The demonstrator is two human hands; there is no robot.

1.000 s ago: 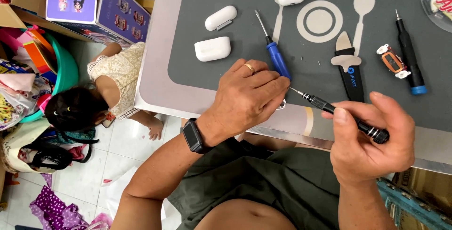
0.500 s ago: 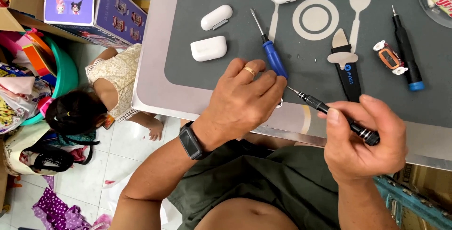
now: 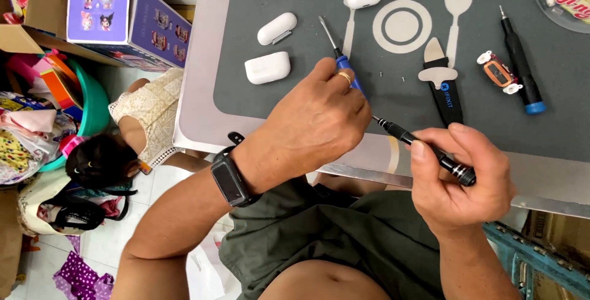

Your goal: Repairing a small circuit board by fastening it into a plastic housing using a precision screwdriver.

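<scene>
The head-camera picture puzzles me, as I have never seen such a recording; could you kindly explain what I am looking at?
There is no machine here: a person wears a camera on the head, so you look down over their lap at their own two bare hands. The right hand grips a slim black screwdriver, whose tip runs under the left hand. The left hand, with a ring and a wrist watch, covers something small that cannot be seen. They work at the edge of a grey mat on a table. On the mat lie two white earbud cases, a blue-handled screwdriver, a black prying tool and another black driver. Left of the table, lower down, a child sits on the floor.
</scene>
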